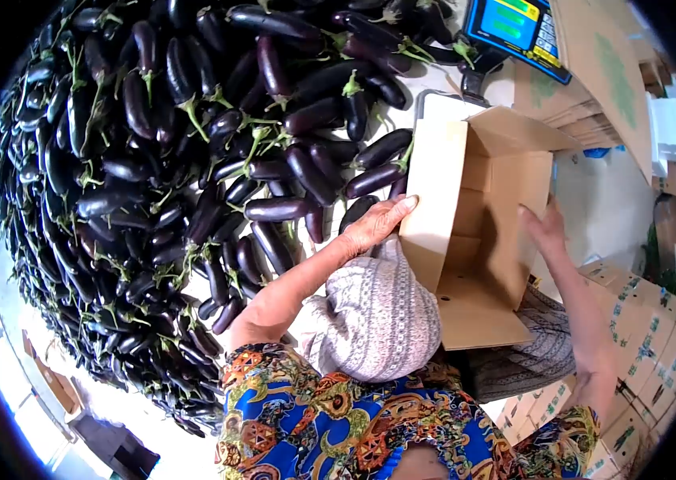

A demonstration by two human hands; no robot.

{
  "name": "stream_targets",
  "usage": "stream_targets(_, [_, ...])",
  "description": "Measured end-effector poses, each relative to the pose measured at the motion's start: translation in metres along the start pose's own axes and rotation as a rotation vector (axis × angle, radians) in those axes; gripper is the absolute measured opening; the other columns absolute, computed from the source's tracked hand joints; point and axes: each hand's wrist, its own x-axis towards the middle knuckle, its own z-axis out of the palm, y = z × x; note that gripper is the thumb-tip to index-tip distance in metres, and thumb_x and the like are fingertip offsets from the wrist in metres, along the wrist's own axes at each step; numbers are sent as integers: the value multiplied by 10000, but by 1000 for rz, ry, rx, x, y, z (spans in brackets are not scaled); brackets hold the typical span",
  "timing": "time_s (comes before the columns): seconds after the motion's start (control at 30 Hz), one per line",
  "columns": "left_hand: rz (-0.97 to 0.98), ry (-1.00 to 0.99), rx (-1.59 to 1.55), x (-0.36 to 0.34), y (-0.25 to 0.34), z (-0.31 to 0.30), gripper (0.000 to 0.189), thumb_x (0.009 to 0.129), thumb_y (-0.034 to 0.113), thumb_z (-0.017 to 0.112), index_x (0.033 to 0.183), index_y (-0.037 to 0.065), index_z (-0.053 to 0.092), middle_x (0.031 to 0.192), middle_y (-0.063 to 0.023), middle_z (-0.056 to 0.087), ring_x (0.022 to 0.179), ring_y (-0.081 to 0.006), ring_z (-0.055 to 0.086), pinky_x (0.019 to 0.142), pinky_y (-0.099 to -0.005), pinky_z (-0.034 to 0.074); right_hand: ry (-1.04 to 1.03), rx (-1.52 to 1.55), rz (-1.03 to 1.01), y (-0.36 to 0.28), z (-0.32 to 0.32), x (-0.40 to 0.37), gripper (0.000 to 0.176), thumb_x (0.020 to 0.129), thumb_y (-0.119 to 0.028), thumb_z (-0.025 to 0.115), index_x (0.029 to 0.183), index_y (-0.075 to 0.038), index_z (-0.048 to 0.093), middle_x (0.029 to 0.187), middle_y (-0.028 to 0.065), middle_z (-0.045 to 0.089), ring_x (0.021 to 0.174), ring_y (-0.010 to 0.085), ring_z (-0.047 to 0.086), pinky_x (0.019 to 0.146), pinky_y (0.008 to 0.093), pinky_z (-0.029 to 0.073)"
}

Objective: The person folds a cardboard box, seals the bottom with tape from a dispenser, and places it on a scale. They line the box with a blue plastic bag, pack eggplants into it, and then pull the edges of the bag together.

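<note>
A cardboard box (466, 276), its flaps folded outward, is tilted so that its bare brown inside faces me. My left hand (379, 224) grips the box at its left side, thumb along the pale outer face. On the opposite side my right hand (544, 228) holds the right wall, the thumb over its edge and the other fingers partly hidden behind it. Several dark purple eggplants (278, 210) with green stems lie close to my left hand. A patterned grey-and-white cloth (382, 320) covers my legs below the box.
A large heap of eggplants (114, 200) spreads across the left and top. Behind the box stands a scale display (510, 28) with a keypad. More cardboard (610, 72) stands at the upper right, and printed boxes (646, 320) are stacked at the lower right.
</note>
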Motion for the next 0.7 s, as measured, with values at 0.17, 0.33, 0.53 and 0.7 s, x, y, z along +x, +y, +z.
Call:
stream_targets(0.17, [-64,342,-310,-22,-48,-24,434,963,358,547,1242,28,591,1040,-106,672,950,-176,617,881,-309,479,-145,37,-214,3,-15,-5,569,819,-338,635,1296,-54,510,1206,209,584,1086,380,588,938,422,469])
stream_targets(0.33, [-139,566,-198,-61,-66,-44,345,954,208,527,1245,30,572,893,-15,627,755,-93,545,669,-230,455,-327,-160,44,-14,-39,0,941,770,-666,608,1359,23,354,1246,272,553,1136,417,555,977,444,453])
stream_targets(0.53, [-34,642,218,-128,-158,-47,319,937,221,554,1154,-8,605,909,-103,672,791,-205,613,723,-335,498,-320,279,266,48,-97,-16,595,901,-607,511,1005,-38,649,880,35,656,773,159,624,664,263,501])
stream_targets(0.7, [-493,788,-252,-185,-186,-5,320,939,222,553,1158,-6,605,929,-106,668,806,-210,615,728,-337,502,-67,189,113,209,-66,-120,424,839,-436,616,987,-40,646,867,154,667,758,259,655,677,376,517])
